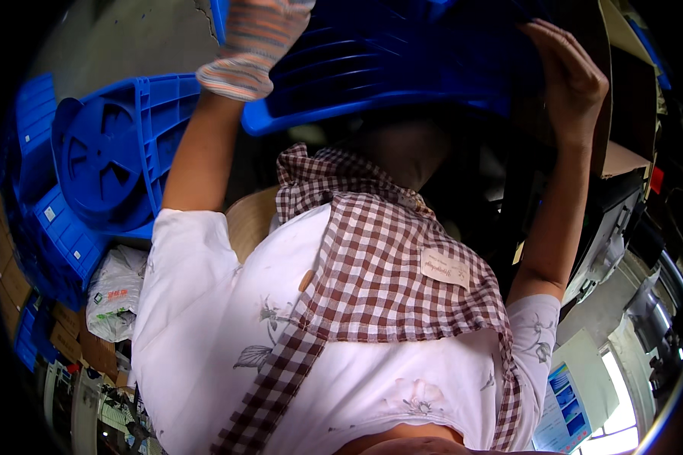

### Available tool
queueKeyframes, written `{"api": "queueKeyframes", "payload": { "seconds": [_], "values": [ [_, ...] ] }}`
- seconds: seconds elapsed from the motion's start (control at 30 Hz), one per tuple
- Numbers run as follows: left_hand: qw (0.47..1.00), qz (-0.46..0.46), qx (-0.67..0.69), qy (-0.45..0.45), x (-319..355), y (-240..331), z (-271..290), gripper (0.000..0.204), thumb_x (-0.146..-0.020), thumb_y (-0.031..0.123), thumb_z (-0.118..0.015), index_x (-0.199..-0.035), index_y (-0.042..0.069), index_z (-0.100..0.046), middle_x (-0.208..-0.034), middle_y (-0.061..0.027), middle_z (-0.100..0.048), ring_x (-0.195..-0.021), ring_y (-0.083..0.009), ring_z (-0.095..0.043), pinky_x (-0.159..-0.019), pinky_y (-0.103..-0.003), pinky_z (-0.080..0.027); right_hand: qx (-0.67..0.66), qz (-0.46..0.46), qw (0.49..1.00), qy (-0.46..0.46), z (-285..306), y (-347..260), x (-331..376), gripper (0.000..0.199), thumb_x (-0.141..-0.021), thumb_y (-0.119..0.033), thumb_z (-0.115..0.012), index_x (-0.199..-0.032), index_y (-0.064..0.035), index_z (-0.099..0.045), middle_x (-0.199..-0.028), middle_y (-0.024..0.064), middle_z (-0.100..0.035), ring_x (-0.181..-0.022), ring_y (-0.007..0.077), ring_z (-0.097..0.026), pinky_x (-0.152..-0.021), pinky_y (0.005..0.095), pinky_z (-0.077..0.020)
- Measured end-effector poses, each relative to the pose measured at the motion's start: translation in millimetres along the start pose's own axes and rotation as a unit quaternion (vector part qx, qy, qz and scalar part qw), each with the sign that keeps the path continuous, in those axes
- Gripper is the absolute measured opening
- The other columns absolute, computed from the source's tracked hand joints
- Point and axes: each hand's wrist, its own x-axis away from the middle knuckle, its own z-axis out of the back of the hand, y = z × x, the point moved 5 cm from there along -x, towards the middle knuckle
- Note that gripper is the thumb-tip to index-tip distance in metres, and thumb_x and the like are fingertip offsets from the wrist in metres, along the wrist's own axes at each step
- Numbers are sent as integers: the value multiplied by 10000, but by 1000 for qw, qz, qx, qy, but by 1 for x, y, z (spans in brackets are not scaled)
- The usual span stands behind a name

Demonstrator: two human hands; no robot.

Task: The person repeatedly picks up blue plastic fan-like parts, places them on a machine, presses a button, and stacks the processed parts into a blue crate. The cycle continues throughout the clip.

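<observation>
A large blue plastic piece with long slots spans the top of the view in front of me, its rounded near edge facing my body. My left hand, in a striped knitted glove, lies over the left part of this piece. The top of the picture cuts off its fingers, so their grip is hidden. My right hand is bare, its fingers bent together at the dark right edge of the same piece. The far side of the piece is out of view.
To my left stand blue plastic parts, one with a round spoked disc. A white plastic bag hangs or rests below them, near brown cartons. An open cardboard box stands at the right. Behind me is a round wooden seat.
</observation>
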Motion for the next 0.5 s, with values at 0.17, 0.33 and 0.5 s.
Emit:
{"api": "queueKeyframes", "payload": {
  "seconds": [0.17,0.33,0.5],
  "values": [
    [910,157,-273,-269,92,-111,-24,261,-929,244,-583,-1160,129,-624,-1069,-141,-671,-988,-309,-646,-877,-378,-515,-15,-73,997,-11,5,14,14,209,-870,33,-643,-1039,-54,-728,-990,37,-722,-976,111,-669,-790,228,-535],
    [843,293,-217,-396,174,-200,-57,356,-962,332,-478,-1207,108,-607,-1145,-175,-647,-1081,-361,-596,-937,-422,-467,-17,-89,994,59,17,-2,15,225,-863,40,-643,-1054,-54,-716,-1005,47,-714,-887,114,-665,-777,238,-537],
    [834,267,-267,-402,164,-223,-44,334,-974,265,-460,-1226,93,-595,-1167,-164,-643,-1088,-332,-603,-940,-400,-467,-80,14,995,-49,8,-35,17,285,-786,100,-655,-1029,-32,-724,-956,60,-723,-861,165,-669,-749,250,-563]
  ]
}}
